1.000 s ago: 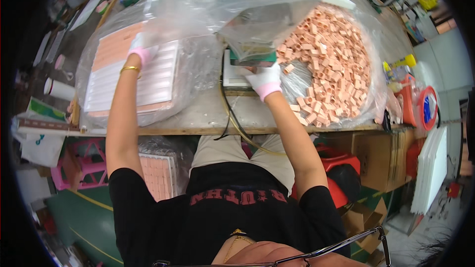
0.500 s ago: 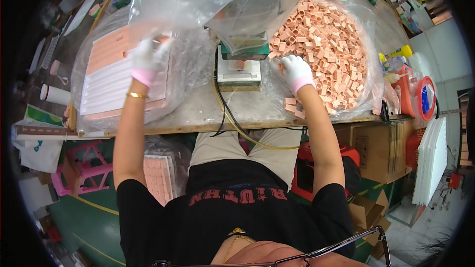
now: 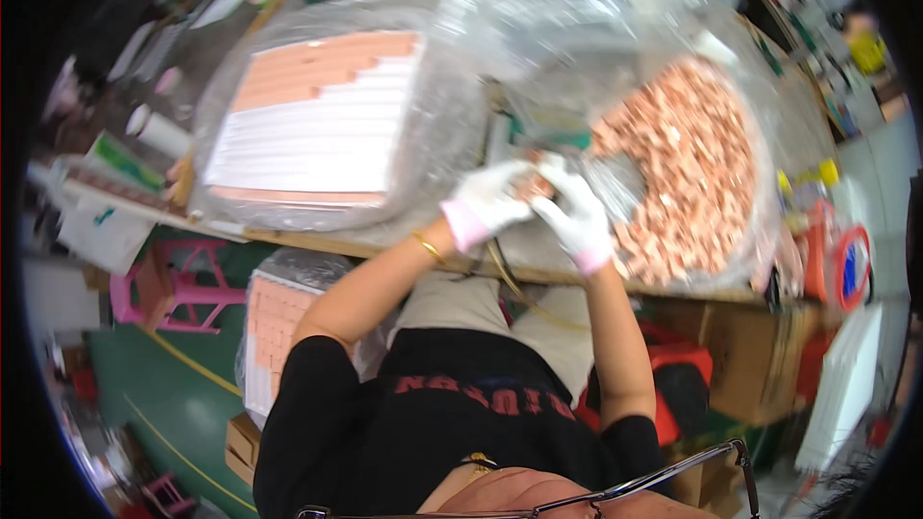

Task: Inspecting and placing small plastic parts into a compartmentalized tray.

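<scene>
My left hand point(image 3: 495, 198) and my right hand point(image 3: 577, 210), both in white gloves with pink cuffs, meet at the middle of the bench's near side. Between their closed fingertips is a small pink plastic piece point(image 3: 535, 188), blurred and partly covered by the gloves. To the right of the hands lies a big heap of similar pink pieces point(image 3: 687, 173) on clear plastic sheeting. On the left, a white ridged tray point(image 3: 308, 139) rests on more plastic, its far rows filled with pink pieces. Behind the hands, a small bench machine with a green part point(image 3: 577, 139) is mostly hidden.
Clear plastic sheeting point(image 3: 577, 0) hangs over the far middle of the bench. A wooden edge point(image 3: 356, 248) runs along the near side. Below stand a pink stool point(image 3: 183, 284), a stacked, filled tray point(image 3: 274, 327) and a cardboard box point(image 3: 760, 365). A red container point(image 3: 851, 264) is at right.
My left hand has come from the tray to the middle, and my right hand has left the heap to meet it. The view has shifted, and the scene sits farther right.
</scene>
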Available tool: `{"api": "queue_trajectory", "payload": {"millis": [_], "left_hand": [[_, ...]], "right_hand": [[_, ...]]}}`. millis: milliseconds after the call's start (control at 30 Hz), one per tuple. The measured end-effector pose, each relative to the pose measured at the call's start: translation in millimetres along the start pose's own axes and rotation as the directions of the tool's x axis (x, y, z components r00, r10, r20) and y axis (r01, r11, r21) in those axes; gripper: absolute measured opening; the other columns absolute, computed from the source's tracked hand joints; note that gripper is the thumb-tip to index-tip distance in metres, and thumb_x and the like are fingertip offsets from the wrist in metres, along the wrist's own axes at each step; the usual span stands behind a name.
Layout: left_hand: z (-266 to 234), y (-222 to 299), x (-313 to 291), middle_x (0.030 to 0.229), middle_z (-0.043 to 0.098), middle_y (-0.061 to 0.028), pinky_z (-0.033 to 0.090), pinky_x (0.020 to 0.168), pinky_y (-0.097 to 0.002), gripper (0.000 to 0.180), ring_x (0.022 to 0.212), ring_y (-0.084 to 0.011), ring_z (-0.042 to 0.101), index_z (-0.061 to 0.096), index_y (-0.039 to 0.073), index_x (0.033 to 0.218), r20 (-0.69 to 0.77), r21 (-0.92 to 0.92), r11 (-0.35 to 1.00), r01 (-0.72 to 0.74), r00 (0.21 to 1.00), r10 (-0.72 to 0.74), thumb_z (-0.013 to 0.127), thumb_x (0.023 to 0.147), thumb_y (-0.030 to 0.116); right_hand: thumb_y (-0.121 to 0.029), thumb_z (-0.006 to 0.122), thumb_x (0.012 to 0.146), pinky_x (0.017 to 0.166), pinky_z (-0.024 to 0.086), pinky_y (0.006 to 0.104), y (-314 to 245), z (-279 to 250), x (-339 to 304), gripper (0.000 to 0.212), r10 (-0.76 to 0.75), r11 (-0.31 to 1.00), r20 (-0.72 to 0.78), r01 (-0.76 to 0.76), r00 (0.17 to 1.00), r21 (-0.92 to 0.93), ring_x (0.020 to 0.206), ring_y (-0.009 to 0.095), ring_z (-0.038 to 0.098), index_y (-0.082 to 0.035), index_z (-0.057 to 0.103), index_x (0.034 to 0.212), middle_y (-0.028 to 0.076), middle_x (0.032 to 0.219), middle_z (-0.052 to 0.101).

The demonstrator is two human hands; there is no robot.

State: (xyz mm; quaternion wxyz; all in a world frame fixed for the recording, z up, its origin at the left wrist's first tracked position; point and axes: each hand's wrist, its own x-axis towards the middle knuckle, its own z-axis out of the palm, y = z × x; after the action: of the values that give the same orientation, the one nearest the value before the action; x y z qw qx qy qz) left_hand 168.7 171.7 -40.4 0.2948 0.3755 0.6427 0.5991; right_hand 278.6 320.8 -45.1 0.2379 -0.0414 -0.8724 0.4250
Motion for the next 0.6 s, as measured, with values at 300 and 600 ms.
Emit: {"api": "queue_trajectory", "payload": {"millis": [300, 600], "left_hand": [[-34.5, 34.4, 11.2, 0.098, 0.065, -0.011, 0.05, 0.07, -0.0326, 0.052, 0.076, -0.0209, 0.061, 0.055, 0.008, 0.123, 0.214, 0.453, 0.891, -0.039, 0.975, -0.066, 0.068, 0.074, 0.019], [-273.7, 1.6, 62.4, 0.103, 0.063, -0.0135, 0.045, 0.09, -0.0426, 0.026, 0.102, -0.0334, 0.056, 0.065, 0.013, 0.1, -0.376, 0.926, -0.01, 0.376, 0.923, -0.082, 0.056, 0.076, 0.007]], "right_hand": [[-0.016, 0.075, 0.067, 0.087, 0.044, 0.0379, 27.3, -6.5, 0.2, 0.027, -0.047, 0.972, -0.104, 0.022, 0.993, -0.233, 0.099, 0.03, 0.055, -0.005, 0.067, 0.09, 0.016, 0.103, 0.06], [-0.018, 0.08, 0.061, 0.072, 0.051, 0.0354, 46.2, 11.3, 58.5, 0.029, 0.175, 0.978, -0.148, -0.19, 0.973, -0.091, 0.077, 0.029, 0.063, -0.006, 0.068, 0.084, 0.013, 0.083, 0.065]]}}
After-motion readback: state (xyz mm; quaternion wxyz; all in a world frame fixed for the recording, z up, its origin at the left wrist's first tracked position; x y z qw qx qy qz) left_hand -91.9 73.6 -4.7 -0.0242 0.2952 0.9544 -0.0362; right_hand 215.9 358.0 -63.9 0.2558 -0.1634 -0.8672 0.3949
